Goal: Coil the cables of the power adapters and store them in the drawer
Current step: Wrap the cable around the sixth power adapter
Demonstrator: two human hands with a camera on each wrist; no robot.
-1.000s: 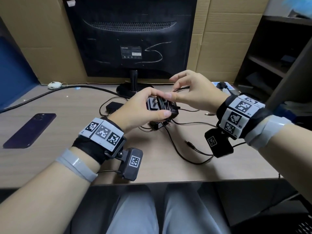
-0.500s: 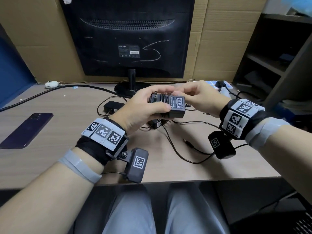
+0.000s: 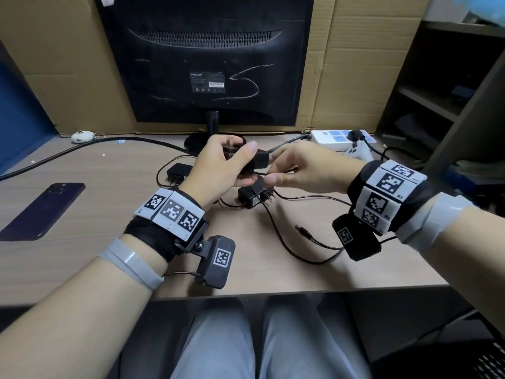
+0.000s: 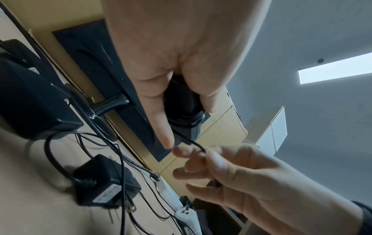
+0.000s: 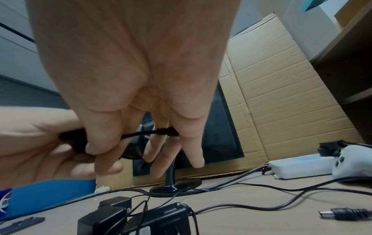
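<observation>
My left hand (image 3: 243, 165) grips a black power adapter (image 3: 258, 160) above the desk, in front of the monitor stand. My right hand (image 3: 273, 170) pinches this adapter's thin black cable (image 4: 193, 141) just beside its body; the right wrist view shows the cable (image 5: 138, 133) between thumb and fingers. A second adapter (image 3: 254, 196) lies on the desk under my hands, prongs to the right. A third adapter (image 3: 177, 170) lies further left. Loose cables run over the desk to a barrel plug (image 3: 302, 231). No drawer is in view.
A monitor (image 3: 207, 64) stands at the back against cardboard. A dark phone (image 3: 43, 212) lies at the left. A white power strip (image 3: 341, 136) and a white controller (image 3: 358, 153) sit at the back right, beside a dark shelf unit (image 3: 437, 91). A thick black cable (image 3: 82, 149) crosses the back left.
The adapter has been lifted off the desk in my left hand. My right hand has slid from the adapter's body to its cable and now pinches it.
</observation>
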